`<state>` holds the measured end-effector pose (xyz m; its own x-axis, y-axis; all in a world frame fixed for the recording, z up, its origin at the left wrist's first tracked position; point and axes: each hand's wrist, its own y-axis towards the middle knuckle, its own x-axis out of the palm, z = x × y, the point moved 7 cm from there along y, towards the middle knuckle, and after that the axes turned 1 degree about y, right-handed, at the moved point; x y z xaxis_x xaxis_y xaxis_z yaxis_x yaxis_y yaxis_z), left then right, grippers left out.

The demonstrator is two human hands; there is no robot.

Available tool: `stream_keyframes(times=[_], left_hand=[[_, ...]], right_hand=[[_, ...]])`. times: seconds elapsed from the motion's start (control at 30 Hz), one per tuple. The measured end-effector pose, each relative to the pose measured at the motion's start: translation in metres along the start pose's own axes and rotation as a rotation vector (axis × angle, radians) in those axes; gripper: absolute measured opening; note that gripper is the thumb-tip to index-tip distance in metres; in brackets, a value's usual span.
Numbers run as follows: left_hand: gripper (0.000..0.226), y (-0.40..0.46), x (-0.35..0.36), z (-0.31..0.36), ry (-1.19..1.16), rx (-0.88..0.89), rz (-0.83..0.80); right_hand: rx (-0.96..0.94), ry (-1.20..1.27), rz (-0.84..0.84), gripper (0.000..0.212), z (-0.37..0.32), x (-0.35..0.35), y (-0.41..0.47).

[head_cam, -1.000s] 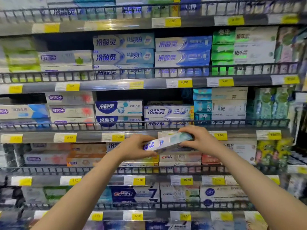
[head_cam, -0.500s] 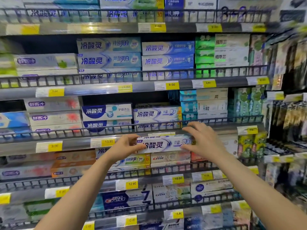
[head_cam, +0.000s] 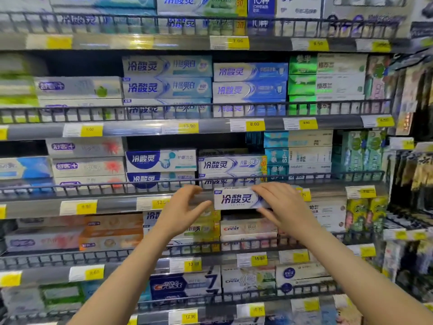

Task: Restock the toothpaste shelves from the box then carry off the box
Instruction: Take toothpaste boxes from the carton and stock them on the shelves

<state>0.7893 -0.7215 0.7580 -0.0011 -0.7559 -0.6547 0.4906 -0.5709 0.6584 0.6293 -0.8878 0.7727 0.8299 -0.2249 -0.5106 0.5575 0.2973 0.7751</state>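
Toothpaste box (head_cam: 235, 198) pinched in right hand (head_cam: 281, 205) grip, left hand (head_cam: 185, 207) spread apart beside it

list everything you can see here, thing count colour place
held toothpaste carton: one, white and blue, in front of the wire rail of the third shelf down
shelves: at least six tiers, grey metal with dark wire rails, across the whole view
stacked toothpaste cartons: too many to count, mostly white, blue and green, on every tier
orange cartons: a few, fourth tier, left of centre
price tags: many, yellow and white, along the shelf edges
hanging packets: several, dark and yellow, far right, blurred
left hand: open, just left of the held carton, not touching it
right hand: grip closed on the carton's right end
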Motion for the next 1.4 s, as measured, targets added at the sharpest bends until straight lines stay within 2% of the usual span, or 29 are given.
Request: stream_keyframes(times=[0.07, 0.13, 0.2, 0.4, 0.67, 0.93, 1.4], left_hand=[[0.045, 0.003, -0.014, -0.009, 0.289, 0.092, 0.165], [0.048, 0.006, -0.018, -0.02, 0.449, 0.103, 0.238], [0.054, 0.009, -0.017, -0.028, 0.55, 0.086, 0.248], [0.061, 0.014, -0.004, -0.043, 0.688, 0.052, 0.159], [0.057, 0.017, -0.002, -0.046, 0.626, 0.052, 0.209], [0.056, 0.018, -0.002, -0.048, 0.607, 0.071, 0.222], [0.058, 0.018, -0.001, -0.05, 0.611, 0.067, 0.209]], right_hand=[[0.019, -0.001, 0.043, 0.054, 0.014, -0.005, 0.012], [0.035, -0.013, 0.093, 0.049, 0.027, -0.009, 0.027], [0.044, -0.031, 0.138, 0.046, 0.038, -0.009, 0.044], [0.062, -0.046, 0.191, 0.056, 0.058, 0.014, 0.092], [-0.034, -0.052, 0.209, 0.055, 0.051, 0.046, 0.12], [-0.001, -0.059, 0.237, 0.054, 0.052, 0.055, 0.12], [0.083, -0.021, 0.17, 0.06, 0.048, 0.059, 0.123]])
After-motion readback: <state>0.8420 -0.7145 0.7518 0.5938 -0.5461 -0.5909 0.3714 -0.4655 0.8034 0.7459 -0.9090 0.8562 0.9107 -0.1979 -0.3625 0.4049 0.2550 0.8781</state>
